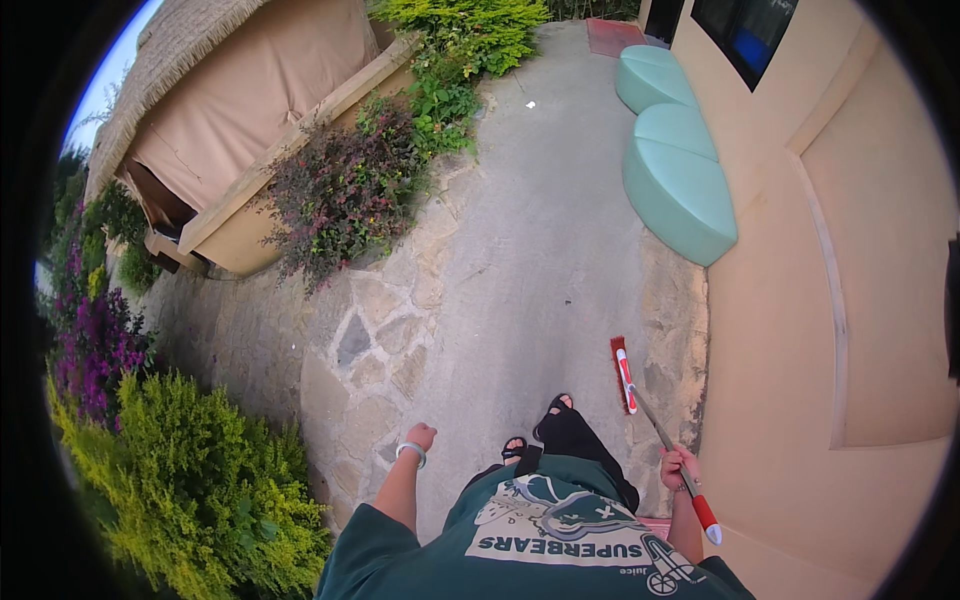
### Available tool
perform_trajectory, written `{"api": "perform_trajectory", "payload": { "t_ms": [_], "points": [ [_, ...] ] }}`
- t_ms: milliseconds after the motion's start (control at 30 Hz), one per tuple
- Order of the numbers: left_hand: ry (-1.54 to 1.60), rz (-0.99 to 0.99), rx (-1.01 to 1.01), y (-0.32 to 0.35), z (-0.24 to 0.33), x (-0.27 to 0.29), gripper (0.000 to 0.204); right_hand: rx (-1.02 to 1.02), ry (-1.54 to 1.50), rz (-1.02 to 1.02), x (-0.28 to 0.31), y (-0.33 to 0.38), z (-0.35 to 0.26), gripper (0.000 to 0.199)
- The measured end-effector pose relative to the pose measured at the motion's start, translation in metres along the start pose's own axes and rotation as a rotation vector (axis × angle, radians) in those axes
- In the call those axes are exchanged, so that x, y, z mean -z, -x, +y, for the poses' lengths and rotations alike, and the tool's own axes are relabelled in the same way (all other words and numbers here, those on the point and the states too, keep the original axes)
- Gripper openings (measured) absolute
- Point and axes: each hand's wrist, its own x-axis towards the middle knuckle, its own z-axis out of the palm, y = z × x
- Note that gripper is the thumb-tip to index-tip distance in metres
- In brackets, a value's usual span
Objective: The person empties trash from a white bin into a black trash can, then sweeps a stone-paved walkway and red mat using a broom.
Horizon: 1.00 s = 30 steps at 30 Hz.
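My right hand (678, 466) grips the grey handle of a broom (640, 400) near its red end cap. The broom's red and white head rests on the paved path ahead of my right foot, close to the beige wall (800, 330). My left hand (421, 436) hangs at my side in a loose fist, holding nothing, with a pale band on its wrist. Both feet in black sandals stand on the concrete path (540, 250).
Three mint-green rounded cushions (676, 180) lie along the wall ahead on the right. Purple-leaved shrubs (345, 190) and green bushes (190, 480) border the left side, beside a thatched, tan-covered structure (240, 90). Flagstones edge the path on the left.
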Motion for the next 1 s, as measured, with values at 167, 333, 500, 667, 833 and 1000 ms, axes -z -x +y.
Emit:
{"api": "perform_trajectory", "payload": {
  "t_ms": [167, 333, 500, 667, 833, 1000],
  "points": [
    [0.035, -0.016, -0.049, -0.105, 0.144, 0.02, 0.034, -0.016, 0.14, 0.14, -0.099, -0.091, -0.078, 0.027],
    [-0.262, -0.183, 0.003, -0.163, 0.175, 0.02, 0.036, -0.134, 0.171, 0.211, -0.248, -0.174, -0.147, 0.022],
    [-0.099, -0.169, 0.157, -0.226, 0.302, 0.037, 0.039, -0.019, 0.17, 0.258, -0.356, -0.227, -0.248, 0.019],
    [-0.144, -0.15, 0.168, -0.305, 0.357, 0.061, 0.034, -0.102, 0.181, 0.162, -0.484, -0.29, -0.302, 0.023],
    [-0.385, -0.382, 0.111, -0.435, 0.429, 0.086, 0.045, -0.168, 0.18, 0.038, -0.615, -0.366, -0.345, 0.025],
    [-0.462, -0.32, -0.043, -0.595, 0.545, 0.165, 0.044, -0.181, 0.269, -0.018, -0.771, -0.444, -0.384, 0.03]
  ]
}}
